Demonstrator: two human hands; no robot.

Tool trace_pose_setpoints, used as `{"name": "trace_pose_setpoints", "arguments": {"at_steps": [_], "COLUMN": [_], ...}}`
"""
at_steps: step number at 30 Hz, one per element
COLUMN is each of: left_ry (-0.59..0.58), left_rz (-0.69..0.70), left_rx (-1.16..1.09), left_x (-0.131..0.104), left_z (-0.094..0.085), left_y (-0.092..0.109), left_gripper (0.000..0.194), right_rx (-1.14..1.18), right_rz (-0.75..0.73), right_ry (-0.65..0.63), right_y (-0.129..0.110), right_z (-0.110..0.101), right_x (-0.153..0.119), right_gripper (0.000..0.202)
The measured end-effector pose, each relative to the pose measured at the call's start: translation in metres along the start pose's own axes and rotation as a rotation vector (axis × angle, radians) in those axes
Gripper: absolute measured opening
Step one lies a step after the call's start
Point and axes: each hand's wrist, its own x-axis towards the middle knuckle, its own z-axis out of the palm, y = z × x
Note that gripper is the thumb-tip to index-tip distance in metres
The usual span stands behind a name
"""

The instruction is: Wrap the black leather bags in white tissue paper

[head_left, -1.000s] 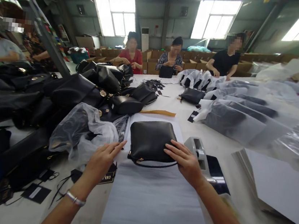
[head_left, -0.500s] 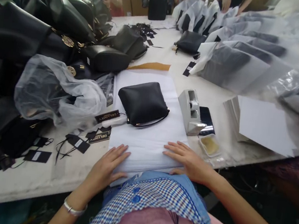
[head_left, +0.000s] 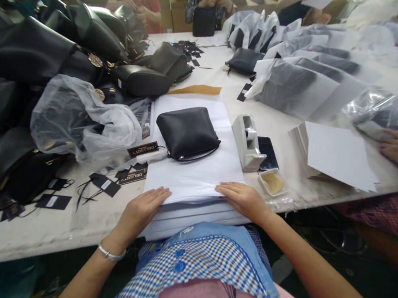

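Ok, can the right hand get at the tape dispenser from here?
Probably yes: the right hand is at the near edge of the white sheets, the tape dispenser stands just beyond it, and nothing visible lies between. The small dish sits off to the right.

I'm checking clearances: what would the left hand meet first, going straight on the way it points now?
Over the white sheets, the left hand would probably meet the black bag first, at its near edge; exact depth is hard to judge.
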Motion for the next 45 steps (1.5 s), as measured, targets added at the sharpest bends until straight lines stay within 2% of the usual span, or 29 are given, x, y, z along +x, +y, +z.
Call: {"name": "trace_pose_setpoints", "arguments": {"at_steps": [3, 5, 8, 10, 16, 21, 25, 29, 32, 35, 38, 40, 42, 45], "left_ry": [0.007, -0.017, -0.072, -0.096, -0.152, -0.164, -0.15, -0.184, -0.175, -0.11, -0.071, -0.061, -0.051, -0.036], "left_rz": [-0.025, -0.041, -0.041, -0.04, -0.007, 0.007, 0.002, -0.05, -0.036, -0.004, 0.02, 0.036, 0.058, 0.116], "left_rx": [0.0, -0.001, 0.005, 0.004, 0.033, 0.045, -0.011, -0.02, -0.011, 0.035, 0.096, 0.115, 0.12, 0.132], "left_x": [-0.002, -0.006, -0.012, -0.015, -0.014, -0.013, -0.005, 0.012, 0.023, 0.026, 0.014, -0.001, -0.02, -0.048], "left_z": [0.001, 0.006, 0.014, 0.017, 0.018, 0.014, 0.001, -0.024, -0.042, -0.054, -0.059, -0.056, -0.045, -0.016], "left_y": [0.005, 0.007, 0.009, 0.009, 0.006, 0.005, 0.001, 0.0, 0.002, 0.007, 0.019, 0.031, 0.044, 0.059], "left_gripper": [0.039, 0.04, 0.059, 0.066, 0.054, 0.066, 0.058, 0.048, 0.043, 0.042, 0.044, 0.047, 0.05, 0.053], "right_rx": [-0.011, -0.021, -0.035, -0.034, 0.005, -0.043, -0.1, -0.149, -0.174, -0.177, -0.175, -0.163, -0.137, -0.089], "right_rz": [0.011, 0.005, -0.001, 0.011, 0.02, 0.05, 0.099, 0.112, 0.096, 0.073, 0.052, 0.04, 0.021, -0.014], "right_ry": [-0.049, -0.128, -0.194, -0.188, -0.216, -0.208, -0.136, -0.041, 0.043, 0.101, 0.116, 0.11, 0.089, 0.032], "right_y": [-0.006, -0.011, -0.014, -0.013, -0.007, -0.019, -0.03, -0.03, -0.027, -0.029, -0.039, -0.049, -0.058, -0.062], "right_z": [-0.004, -0.006, -0.003, 0.001, -0.002, -0.005, 0.008, 0.016, 0.01, -0.004, -0.02, -0.026, -0.024, -0.005], "right_x": [-0.002, -0.007, -0.013, -0.014, -0.01, -0.008, -0.01, -0.009, -0.003, 0.001, -0.005, -0.017, -0.033, -0.062], "right_gripper": [0.035, 0.052, 0.073, 0.072, 0.062, 0.063, 0.068, 0.052, 0.045, 0.043, 0.041, 0.041, 0.043, 0.046]}}
